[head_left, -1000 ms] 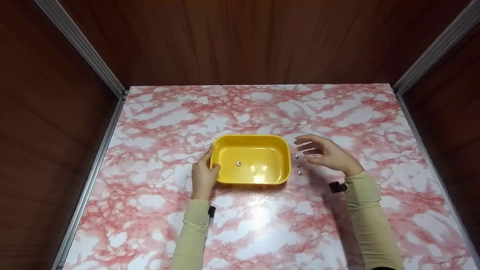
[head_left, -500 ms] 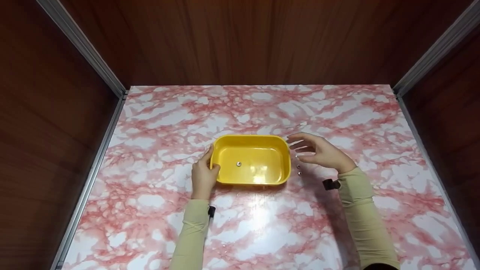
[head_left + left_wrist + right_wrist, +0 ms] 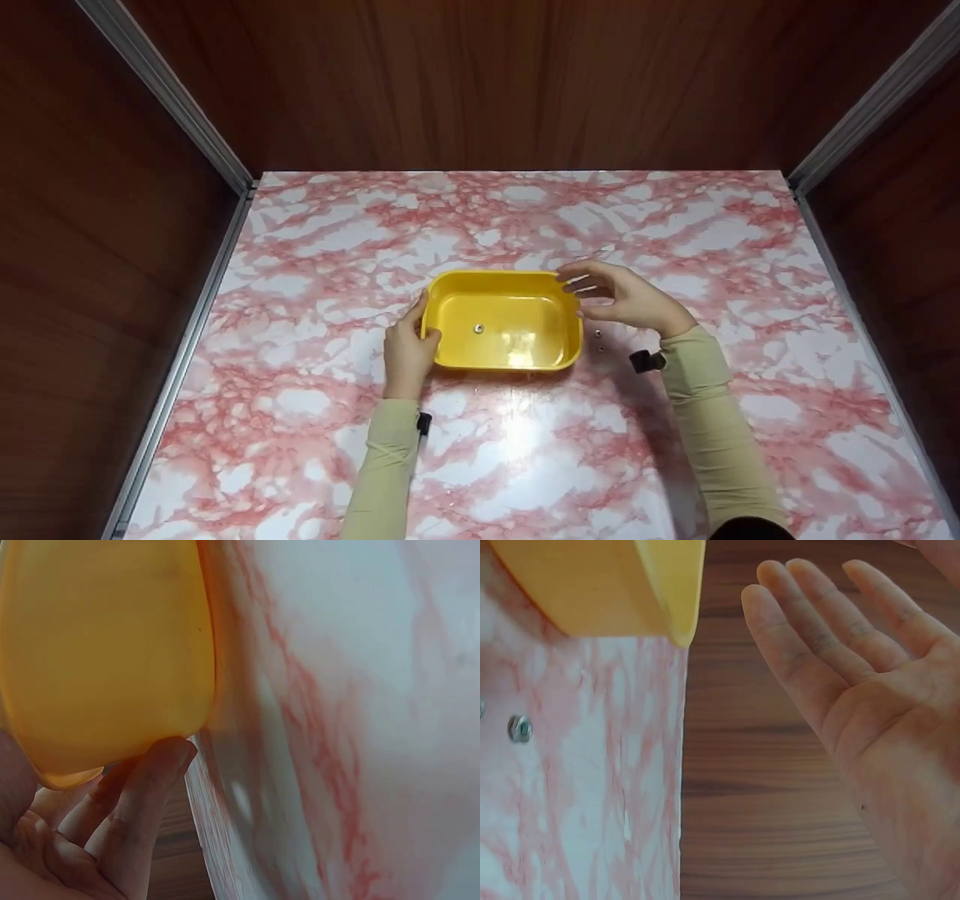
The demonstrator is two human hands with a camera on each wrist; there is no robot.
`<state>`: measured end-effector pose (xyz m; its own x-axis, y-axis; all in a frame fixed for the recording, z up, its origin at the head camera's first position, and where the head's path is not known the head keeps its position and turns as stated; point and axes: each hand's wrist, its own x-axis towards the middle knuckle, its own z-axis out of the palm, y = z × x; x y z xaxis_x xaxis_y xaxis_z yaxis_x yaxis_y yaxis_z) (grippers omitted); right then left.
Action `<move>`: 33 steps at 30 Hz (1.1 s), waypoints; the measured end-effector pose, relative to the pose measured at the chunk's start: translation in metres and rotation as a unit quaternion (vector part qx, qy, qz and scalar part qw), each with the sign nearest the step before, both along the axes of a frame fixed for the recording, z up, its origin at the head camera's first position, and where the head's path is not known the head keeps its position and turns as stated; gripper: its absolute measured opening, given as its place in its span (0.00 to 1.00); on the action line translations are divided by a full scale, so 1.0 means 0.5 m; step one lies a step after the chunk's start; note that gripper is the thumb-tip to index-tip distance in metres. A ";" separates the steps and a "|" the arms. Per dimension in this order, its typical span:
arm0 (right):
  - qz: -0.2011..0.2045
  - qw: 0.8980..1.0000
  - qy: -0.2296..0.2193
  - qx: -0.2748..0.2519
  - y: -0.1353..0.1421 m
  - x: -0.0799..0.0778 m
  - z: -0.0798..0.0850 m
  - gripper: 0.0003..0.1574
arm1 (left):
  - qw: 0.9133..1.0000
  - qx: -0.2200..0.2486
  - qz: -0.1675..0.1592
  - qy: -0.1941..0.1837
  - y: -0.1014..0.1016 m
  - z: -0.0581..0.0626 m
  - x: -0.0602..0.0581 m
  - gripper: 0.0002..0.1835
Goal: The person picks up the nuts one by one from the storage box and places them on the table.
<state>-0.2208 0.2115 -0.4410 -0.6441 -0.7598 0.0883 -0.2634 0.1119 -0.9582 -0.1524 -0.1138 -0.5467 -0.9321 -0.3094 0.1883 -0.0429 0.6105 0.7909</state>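
My left hand (image 3: 409, 356) grips the left end of a yellow plastic tub (image 3: 501, 369), its thumb over the rim and its fingers outside against the wall. In the left wrist view the fingers (image 3: 142, 810) press the tub's outer side. A small shiny round metal piece, like a nut (image 3: 478, 328), lies on the tub's floor. My right hand (image 3: 626, 296) hovers at the tub's right rim, fingertips overlapping it in the head view. Seen in the right wrist view, its fingers are spread and the visible palm (image 3: 900, 727) holds nothing.
Right of the tub, a metal piece (image 3: 598, 334) and another metal piece (image 3: 601, 349) sit on the pink-and-white marbled table (image 3: 300, 450). Dark wood-grain panels (image 3: 480, 82) with metal edge strips (image 3: 172, 105) stand at the back and both sides.
My right hand has moved left from above the loose metal pieces to the tub's right rim, hiding the farthest piece's spot. The left hand and tub stay in place.
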 end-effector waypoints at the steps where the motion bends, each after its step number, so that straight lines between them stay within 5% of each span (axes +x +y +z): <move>1: 0.002 1.000 -0.002 0.002 -0.003 -0.001 0.000 0.34 | 1.000 0.000 0.000 0.000 0.000 -0.001 0.000 0.33; 25: 0.058 0.997 0.044 0.012 -0.084 -0.025 0.013 0.32 | 1.000 0.002 -0.001 -0.004 -0.001 -0.003 -0.003 0.34; 33: 0.069 0.997 0.019 0.019 -0.101 -0.026 0.010 0.31 | 1.000 0.003 -0.005 -0.005 -0.002 -0.002 -0.002 0.34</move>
